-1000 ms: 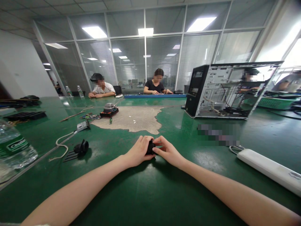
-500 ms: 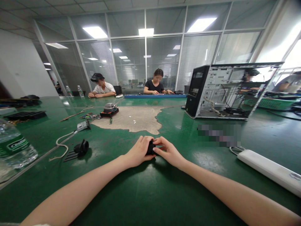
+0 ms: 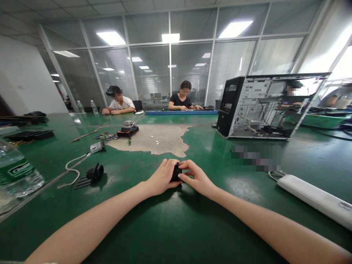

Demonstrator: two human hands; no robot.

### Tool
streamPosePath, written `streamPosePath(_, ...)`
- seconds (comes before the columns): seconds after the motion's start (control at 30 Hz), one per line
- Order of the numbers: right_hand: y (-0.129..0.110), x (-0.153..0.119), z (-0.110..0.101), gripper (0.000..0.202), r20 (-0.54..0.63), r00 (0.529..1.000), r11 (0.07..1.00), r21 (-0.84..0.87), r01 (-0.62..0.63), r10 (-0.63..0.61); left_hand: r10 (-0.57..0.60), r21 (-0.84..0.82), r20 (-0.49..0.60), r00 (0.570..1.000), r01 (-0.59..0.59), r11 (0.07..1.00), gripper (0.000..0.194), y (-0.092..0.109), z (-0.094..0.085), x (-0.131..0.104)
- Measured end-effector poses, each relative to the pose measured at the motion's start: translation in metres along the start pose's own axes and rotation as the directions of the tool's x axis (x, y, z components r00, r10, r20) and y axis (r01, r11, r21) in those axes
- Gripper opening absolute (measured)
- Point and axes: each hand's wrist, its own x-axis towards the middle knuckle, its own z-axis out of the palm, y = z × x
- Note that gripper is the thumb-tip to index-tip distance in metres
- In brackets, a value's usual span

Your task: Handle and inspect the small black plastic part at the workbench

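Note:
A small black part (image 3: 176, 173) is held between my two hands just above the green table (image 3: 165, 223). My left hand (image 3: 162, 177) wraps round its left side, fingers over the top and thumb below. On its right side, the fingertips and thumb of my right hand (image 3: 195, 177) pinch it. Much of the part is hidden by my fingers, so its shape cannot be made out. To the left lies a black plastic piece (image 3: 95, 172) with long prongs.
An open computer case (image 3: 233, 106) stands at the back right, near a white power strip (image 3: 313, 198). A water bottle (image 3: 19, 170) is at the left. Small electronics (image 3: 128, 128) lie ahead, by a worn beige patch (image 3: 162, 137). Two people sit across the table.
Both hands stay nearly in place round the black part. The fingertips of my right hand have shifted very slightly against it.

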Motion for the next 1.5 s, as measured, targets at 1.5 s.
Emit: streamPosePath(1.5, -0.0005, 0.0012, 0.0019, 0.021, 0.066, 0.990, 0.990, 0.056, -0.131, 0.128, -0.006, -0.032, -0.012, 1.000, 0.006, 0.999, 0.053, -0.0001, 0.0002, -0.0012)
